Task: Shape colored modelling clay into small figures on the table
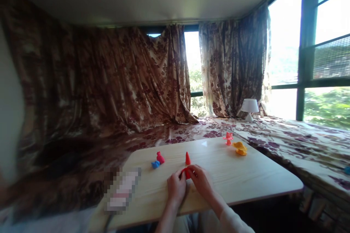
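Note:
Near the middle of the table, my left hand (176, 186) and my right hand (200, 179) meet around a small red lump that looks like modelling clay (187, 173). Fingertips of both hands pinch it from either side and cover part of it. Just beyond the fingers stands a red cone (187, 158), upright on the tabletop; a small gap between it and the lump is hard to judge. Off to the left sit a small blue shape (155, 165) and a pinkish-red shape (160, 157), close together.
The pale wooden table (254, 178) has rounded corners. At its far right are a coral-pink figure (228, 139) and a yellow lump (240, 148). A blurred-out flat object (123, 191) with a cable lies at the left edge. Behind stands a white lamp (249, 107).

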Motion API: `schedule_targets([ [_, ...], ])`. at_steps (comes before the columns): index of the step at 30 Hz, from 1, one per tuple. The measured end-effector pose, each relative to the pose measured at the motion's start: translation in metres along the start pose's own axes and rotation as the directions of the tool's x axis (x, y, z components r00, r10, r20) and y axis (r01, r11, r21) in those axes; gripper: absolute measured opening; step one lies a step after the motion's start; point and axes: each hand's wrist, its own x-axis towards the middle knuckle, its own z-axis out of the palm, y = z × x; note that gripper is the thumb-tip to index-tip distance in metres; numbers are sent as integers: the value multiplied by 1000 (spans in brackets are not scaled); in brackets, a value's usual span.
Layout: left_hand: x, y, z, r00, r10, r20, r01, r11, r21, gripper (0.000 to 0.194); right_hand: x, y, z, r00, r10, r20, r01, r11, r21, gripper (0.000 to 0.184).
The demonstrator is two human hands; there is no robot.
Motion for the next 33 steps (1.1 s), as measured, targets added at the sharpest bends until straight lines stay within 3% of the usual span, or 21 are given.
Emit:
schedule_targets([
  [14,0,-7,2,1000,5,-10,-5,999,38,31,-4,-6,-6,996,-31,88,37,997,-64,21],
  [22,2,-11,5,987,146,-59,-141,986,92,27,1,7,2,1000,9,4,-9,1000,6,21],
  [33,1,-14,2,952,276,-134,-231,933,276,22,0,7,2,998,34,57,-35,999,18,23],
])
